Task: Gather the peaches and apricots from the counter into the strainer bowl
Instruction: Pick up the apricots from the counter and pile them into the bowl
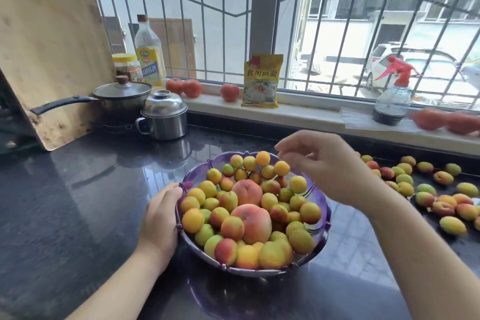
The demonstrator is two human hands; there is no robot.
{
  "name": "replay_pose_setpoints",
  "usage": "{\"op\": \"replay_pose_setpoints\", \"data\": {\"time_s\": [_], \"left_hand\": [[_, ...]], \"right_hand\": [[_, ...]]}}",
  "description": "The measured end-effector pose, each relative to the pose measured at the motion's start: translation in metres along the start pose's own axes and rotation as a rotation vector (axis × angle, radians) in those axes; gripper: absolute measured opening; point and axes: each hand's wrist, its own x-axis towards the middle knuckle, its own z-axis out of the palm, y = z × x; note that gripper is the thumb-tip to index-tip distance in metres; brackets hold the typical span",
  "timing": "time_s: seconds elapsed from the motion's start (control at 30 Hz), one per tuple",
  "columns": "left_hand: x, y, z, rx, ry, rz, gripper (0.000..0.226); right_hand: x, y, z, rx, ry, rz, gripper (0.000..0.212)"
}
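1. Nearest the viewer, two bare forearms reach in over a dark, glossy table.
2. The left hand rests against the left outer rim of a purple strainer bowl, its fingers curled round the rim and holding it.
3. The bowl sits at the centre of the table, heaped with small yellow, green and red-blushed apricots; two larger pink peaches lie among them in the middle of the heap.
4. The right hand hovers above the far right edge of the bowl, fingers loosely spread and relaxed, holding nothing. It hides part of the bowl's rim and the table behind it.
5. To the right, more loose apricots lie scattered on the table, apart from the bowl.
6. Further back on the left stand a lidded steel mug and, just behind it, a lidded saucepan with a dark handle; a large wooden cutting board leans beside them.
7. Behind the saucepan stand an oil bottle and a yellow-lidded jar.
8. On the windowsill sit several tomatoes, a yellow packet and a red-topped spray bottle.
9. Beyond is a barred window.
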Motion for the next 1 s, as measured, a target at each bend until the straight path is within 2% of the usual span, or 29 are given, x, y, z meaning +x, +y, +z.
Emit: {"op": "replay_pose_setpoints", "data": {"time_s": [0.13, 0.23, 0.43, 0.6, 0.73, 0.83, 0.9, 1.0], "left_hand": [[-0.001, 0.001, 0.001, -0.013, -0.001, -0.003, 0.040], [-0.001, 0.003, 0.002, -0.048, 0.009, -0.013, 0.030], [-0.003, 0.006, 0.005, -0.095, -0.001, -0.019, 0.030], [-0.001, 0.004, 0.005, -0.091, -0.002, -0.017, 0.027], [0.000, 0.004, 0.004, -0.086, -0.010, -0.013, 0.026], [0.000, 0.003, 0.002, -0.060, -0.012, -0.017, 0.031], [-0.001, 0.004, 0.002, -0.048, -0.013, -0.014, 0.029], [-0.001, 0.005, 0.002, -0.042, -0.011, -0.010, 0.027]], "right_hand": [[0.006, 0.089, -0.020, -0.086, 0.428, 0.319, 0.018], [-0.005, 0.144, -0.010, -0.197, 0.564, 0.492, 0.023], [-0.012, 0.164, 0.015, -0.446, 0.536, 0.514, 0.034], [0.012, 0.173, 0.026, -0.717, 0.273, 0.395, 0.051], [0.039, 0.181, 0.028, -0.807, 0.160, 0.440, 0.060], [0.052, 0.184, 0.030, -0.831, 0.138, 0.514, 0.052], [0.053, 0.185, 0.032, -0.822, 0.183, 0.528, 0.039], [0.046, 0.187, 0.032, -0.725, 0.283, 0.487, 0.031]]}}
